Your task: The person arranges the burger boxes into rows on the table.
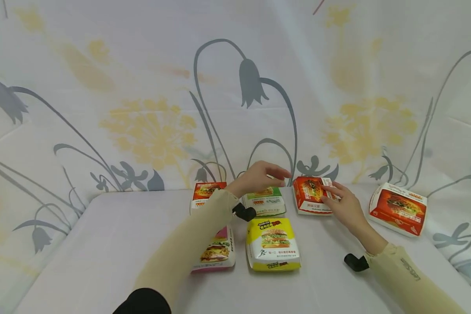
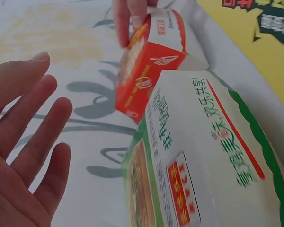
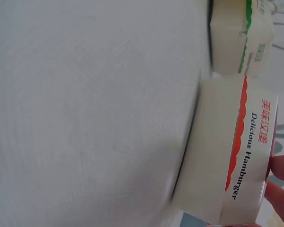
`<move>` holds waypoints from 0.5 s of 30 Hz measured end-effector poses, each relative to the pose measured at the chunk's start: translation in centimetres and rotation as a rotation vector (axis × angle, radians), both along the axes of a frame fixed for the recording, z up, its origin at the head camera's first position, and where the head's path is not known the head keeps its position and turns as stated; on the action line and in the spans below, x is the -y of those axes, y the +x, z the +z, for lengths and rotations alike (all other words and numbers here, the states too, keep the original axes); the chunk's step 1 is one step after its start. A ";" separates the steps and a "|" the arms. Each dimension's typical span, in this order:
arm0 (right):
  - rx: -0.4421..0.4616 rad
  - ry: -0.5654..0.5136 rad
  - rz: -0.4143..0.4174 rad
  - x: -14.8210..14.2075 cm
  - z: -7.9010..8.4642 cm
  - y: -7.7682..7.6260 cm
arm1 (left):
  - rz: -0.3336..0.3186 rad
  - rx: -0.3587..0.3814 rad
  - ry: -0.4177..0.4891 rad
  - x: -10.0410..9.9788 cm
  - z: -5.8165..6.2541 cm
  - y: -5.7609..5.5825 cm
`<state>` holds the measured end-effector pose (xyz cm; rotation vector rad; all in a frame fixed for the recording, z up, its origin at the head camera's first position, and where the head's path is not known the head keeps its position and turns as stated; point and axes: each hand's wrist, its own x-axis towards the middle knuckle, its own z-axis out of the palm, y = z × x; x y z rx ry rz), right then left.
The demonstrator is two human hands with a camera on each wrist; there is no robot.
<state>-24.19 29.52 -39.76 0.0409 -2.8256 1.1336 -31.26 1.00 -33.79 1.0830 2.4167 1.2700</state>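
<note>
My left hand point(image 1: 261, 176) hovers over the back of the table with loosely bent fingers and nothing in them. Just beside it, at the back of the table, stands a green-and-white burger box point(image 1: 264, 207); its printed side fills much of the left wrist view. Farther right, my right hand point(image 1: 349, 209) rests its fingers on the top of a red-and-white burger box point(image 1: 308, 192). In the right wrist view two fingertips point(image 3: 280, 198) meet this box's edge, and its "Delicious Hamburger" side shows. The red-and-white box stands close against the green-and-white one.
A yellow-and-white burger box point(image 1: 274, 248) stands in front, with a pink-edged box point(image 1: 217, 255) to its left. Another red box point(image 1: 204, 194) behind is partly covered by my left arm. One more red box point(image 1: 400, 211) stands at far right, near a floral cloth backdrop point(image 1: 161, 65).
</note>
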 end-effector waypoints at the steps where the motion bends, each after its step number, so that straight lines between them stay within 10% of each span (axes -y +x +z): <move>1: 0.005 0.000 -0.002 -0.1 0.0 0.1 | -0.006 -0.001 0.004 -0.5 -0.1 -0.2; 15: 0.003 0.015 -0.002 -0.2 -0.5 0.1 | -0.027 -0.096 -0.226 -4.8 -2.0 -1.2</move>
